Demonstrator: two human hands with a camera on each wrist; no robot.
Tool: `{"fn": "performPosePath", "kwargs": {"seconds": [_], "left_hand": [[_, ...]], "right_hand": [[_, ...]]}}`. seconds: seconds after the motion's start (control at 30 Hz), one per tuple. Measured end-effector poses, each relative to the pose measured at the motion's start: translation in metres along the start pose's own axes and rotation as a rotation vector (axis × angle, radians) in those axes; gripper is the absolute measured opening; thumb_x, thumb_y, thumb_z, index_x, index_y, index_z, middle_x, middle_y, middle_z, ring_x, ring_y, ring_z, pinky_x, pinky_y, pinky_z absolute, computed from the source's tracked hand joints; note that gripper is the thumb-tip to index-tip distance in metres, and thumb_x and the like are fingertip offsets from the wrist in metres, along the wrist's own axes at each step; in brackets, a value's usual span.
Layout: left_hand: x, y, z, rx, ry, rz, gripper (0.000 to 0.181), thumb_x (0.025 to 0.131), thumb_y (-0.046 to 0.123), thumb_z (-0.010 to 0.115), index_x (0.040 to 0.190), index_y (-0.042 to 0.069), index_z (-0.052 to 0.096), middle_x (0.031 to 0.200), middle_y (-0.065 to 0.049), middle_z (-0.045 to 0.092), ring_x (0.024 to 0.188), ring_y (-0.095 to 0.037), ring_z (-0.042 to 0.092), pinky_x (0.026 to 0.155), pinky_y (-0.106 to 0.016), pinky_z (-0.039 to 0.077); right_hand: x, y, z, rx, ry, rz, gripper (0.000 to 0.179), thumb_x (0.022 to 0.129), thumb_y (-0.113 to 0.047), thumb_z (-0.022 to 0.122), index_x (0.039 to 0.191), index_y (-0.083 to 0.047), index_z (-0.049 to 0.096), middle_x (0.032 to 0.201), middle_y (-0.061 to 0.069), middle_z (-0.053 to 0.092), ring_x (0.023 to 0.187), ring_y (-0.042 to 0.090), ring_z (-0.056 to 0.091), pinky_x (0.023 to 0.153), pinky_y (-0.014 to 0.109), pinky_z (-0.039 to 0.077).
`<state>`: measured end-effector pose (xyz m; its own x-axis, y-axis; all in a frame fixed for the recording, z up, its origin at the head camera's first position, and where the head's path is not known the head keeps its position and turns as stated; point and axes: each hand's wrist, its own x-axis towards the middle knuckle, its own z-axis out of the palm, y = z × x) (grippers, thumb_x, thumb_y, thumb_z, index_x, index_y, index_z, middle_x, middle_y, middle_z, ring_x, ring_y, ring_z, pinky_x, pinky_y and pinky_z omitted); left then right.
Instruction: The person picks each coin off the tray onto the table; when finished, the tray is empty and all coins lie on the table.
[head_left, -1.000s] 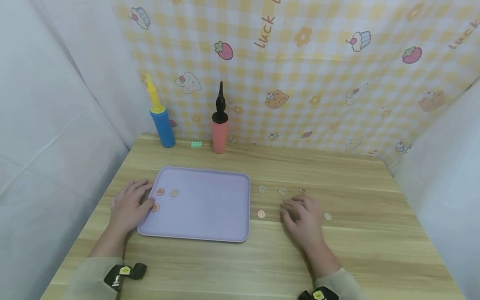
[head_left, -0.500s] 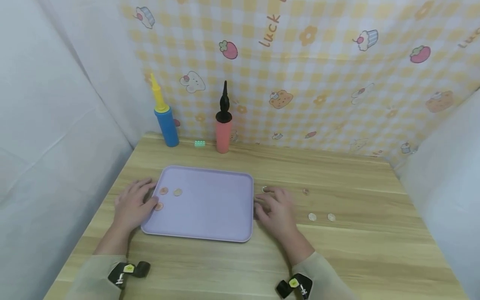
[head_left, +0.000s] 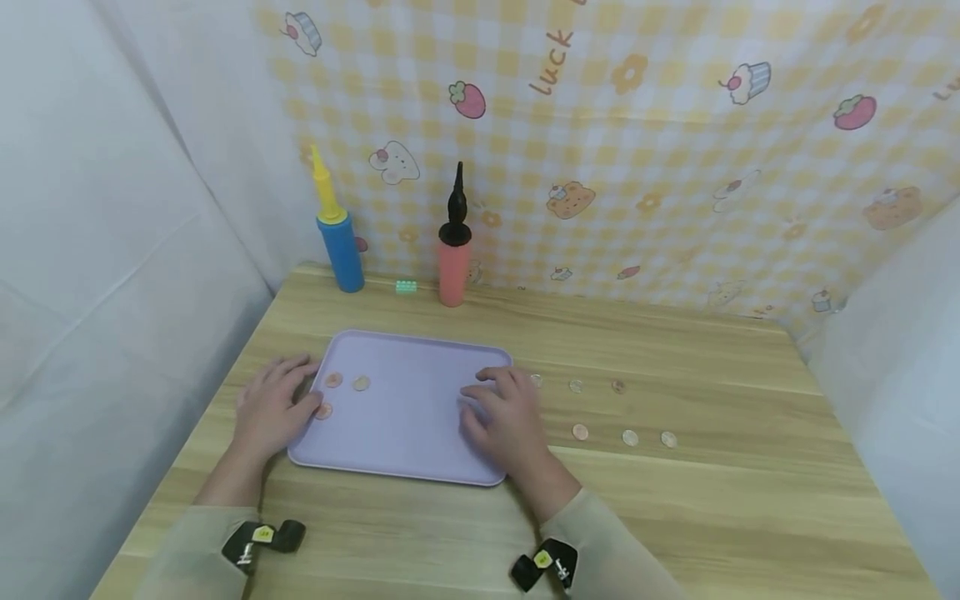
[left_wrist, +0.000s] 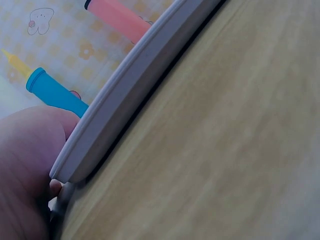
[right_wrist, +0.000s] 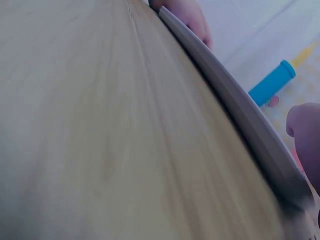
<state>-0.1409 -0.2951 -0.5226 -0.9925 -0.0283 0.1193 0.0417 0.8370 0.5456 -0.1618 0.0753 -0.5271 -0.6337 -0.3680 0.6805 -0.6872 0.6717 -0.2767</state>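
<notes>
At the left rim of the lilac tray (head_left: pixel 420 417) is my left hand (head_left: pixel 272 412). Its thumb lies over the edge and its fingers are along the outer side, gripping it. Inside the tray near that hand lie two copper coins (head_left: pixel 333 380) and one paler coin (head_left: pixel 361 383). Over the tray's right part, my right hand (head_left: pixel 506 417) has bent fingers pointing left; I cannot tell whether a coin is between them. Several coins (head_left: pixel 580 432) lie in two rows on the table to its right, one silvery coin (head_left: pixel 536 381) close beside the knuckles.
Along the back stand a blue hand pump (head_left: pixel 343 254) with a yellow top and a pink hand pump (head_left: pixel 453 271) with a black top. A small mint toy brick (head_left: pixel 406 287) lies between them. A checked cloth (head_left: pixel 660 167) hangs behind the wooden table (head_left: pixel 712 508).
My right hand has moved left from among the coins to over the tray's right part, uncovering coins on the table. The left hand stays at the tray's rim.
</notes>
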Motion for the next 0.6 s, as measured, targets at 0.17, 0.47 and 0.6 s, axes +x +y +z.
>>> {"fn": "performPosePath", "kwargs": {"seconds": [0.17, 0.47, 0.6], "left_hand": [[0.001, 0.000, 0.001, 0.000, 0.002, -0.002, 0.051, 0.099, 0.023, 0.062, 0.145, 0.002, 0.061, 0.162, -0.025, 0.043, 0.152, -0.056, 0.024, 0.109, -0.083, 0.015], [0.000, -0.001, -0.001, -0.003, 0.005, -0.003, 0.051, 0.099, 0.023, 0.062, 0.145, 0.002, 0.061, 0.162, -0.025, 0.043, 0.152, -0.057, 0.024, 0.110, -0.082, 0.015], [0.000, -0.001, -0.001, -0.007, 0.002, 0.002, 0.050, 0.099, 0.023, 0.062, 0.145, 0.001, 0.061, 0.162, -0.026, 0.043, 0.151, -0.057, 0.025, 0.110, -0.083, 0.014]], "right_hand": [[0.008, -0.009, 0.007, -0.021, -0.017, -0.015, 0.009, 0.087, -0.023, 0.079, 0.093, -0.017, 0.083, 0.112, 0.007, 0.071, 0.110, 0.030, 0.061, 0.093, 0.053, 0.047], [0.018, -0.030, 0.016, -0.079, -0.166, 0.064, 0.009, 0.091, -0.023, 0.076, 0.096, -0.020, 0.083, 0.115, 0.001, 0.071, 0.116, 0.027, 0.059, 0.101, 0.049, 0.044], [0.024, -0.041, 0.022, -0.112, -0.182, 0.038, 0.009, 0.092, -0.023, 0.075, 0.096, -0.020, 0.083, 0.111, 0.000, 0.072, 0.113, 0.025, 0.060, 0.096, 0.047, 0.046]]}}
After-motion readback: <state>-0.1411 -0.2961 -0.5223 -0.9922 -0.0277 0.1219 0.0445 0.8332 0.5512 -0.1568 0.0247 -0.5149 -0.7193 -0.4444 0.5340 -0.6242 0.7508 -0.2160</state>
